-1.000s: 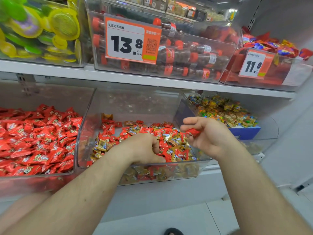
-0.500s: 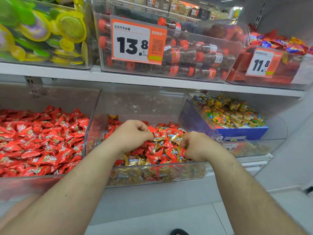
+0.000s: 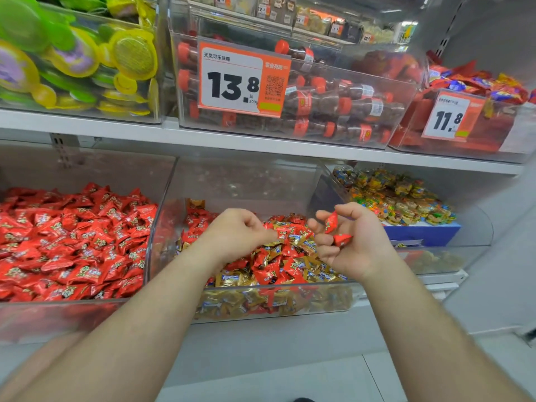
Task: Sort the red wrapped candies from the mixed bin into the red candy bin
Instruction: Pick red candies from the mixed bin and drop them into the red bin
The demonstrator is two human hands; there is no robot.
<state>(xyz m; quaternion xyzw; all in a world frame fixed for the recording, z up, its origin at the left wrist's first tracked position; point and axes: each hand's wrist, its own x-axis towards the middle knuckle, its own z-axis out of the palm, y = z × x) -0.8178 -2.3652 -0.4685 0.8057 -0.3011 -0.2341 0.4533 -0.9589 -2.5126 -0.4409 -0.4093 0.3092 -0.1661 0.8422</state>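
Two red wrapped candies [image 3: 336, 230] held in the right hand [image 3: 352, 245], fingers curled loosely round them, palm turned up and lifted just above the heap in the mixed bin [image 3: 261, 303]. Left hand [image 3: 236, 235] lowered onto the same heap, fingers bent and tucked in among the wrappers; whether anything is pinched there cannot be told, the fingertips being hidden. Mixed bin: clear plastic, middle of the lower shelf, filled with a jumble of red wrapped candies and gold wrapped candies [image 3: 229, 281], many red ones scattered all through the pile and visible down through the front wall. Red candy bin [image 3: 72, 311] just beside it on the left, sharing a wall line, heaped with red wrapped candies only. Judged from this: sorting under way but far from finished, a small handful gathered and not yet carried across to the left, plenty of red pieces left among the gold. Farther out on the right, a bin of multicoloured candies [image 3: 397, 198]; on the shelf above, bottle-shaped cola candies behind an orange price tag [image 3: 240, 79] reading 13.8.
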